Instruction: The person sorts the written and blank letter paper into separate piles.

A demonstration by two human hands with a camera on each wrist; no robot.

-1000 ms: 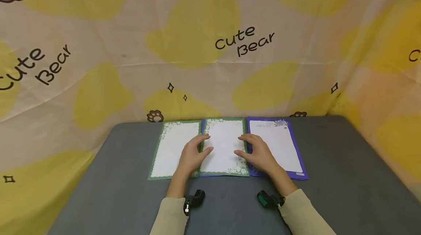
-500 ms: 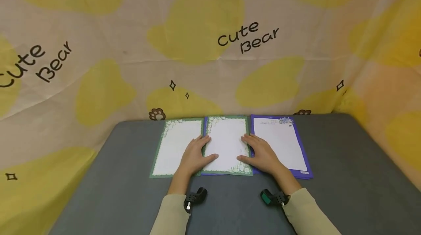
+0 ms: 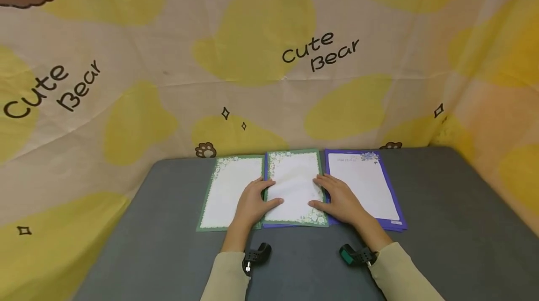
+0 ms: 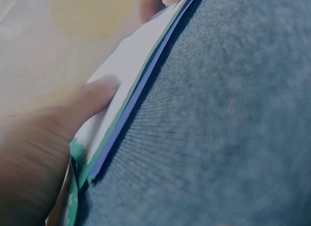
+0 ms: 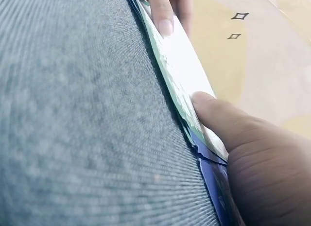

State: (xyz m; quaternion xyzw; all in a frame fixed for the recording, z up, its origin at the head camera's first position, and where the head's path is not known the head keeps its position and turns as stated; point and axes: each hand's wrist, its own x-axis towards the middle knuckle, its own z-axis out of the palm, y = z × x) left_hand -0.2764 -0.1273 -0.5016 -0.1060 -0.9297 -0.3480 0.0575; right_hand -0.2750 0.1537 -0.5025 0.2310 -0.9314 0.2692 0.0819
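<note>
In the head view a green-bordered sheet of floral stationery paper lies in the middle, with purple-blue edges showing from under it. My left hand rests over its left side, thumb and fingers spread apart. Opposite, my right hand lies over the right side in the same way. Both thumbs touch the white face of the middle paper in the wrist views. Another green-bordered sheet is partly covered by my left hand. To the right, a purple-bordered sheet is partly under my right hand and forearm.
A grey table carries the three piles side by side near its back edge. Behind stands a cream and yellow cloth printed with "Cute Bear". Each wrist wears a black camera band.
Both hands have come down from just above the middle paper, and their fingers and thumbs now rest on it. The whole head view has shifted slightly; the papers keep their arrangement.
</note>
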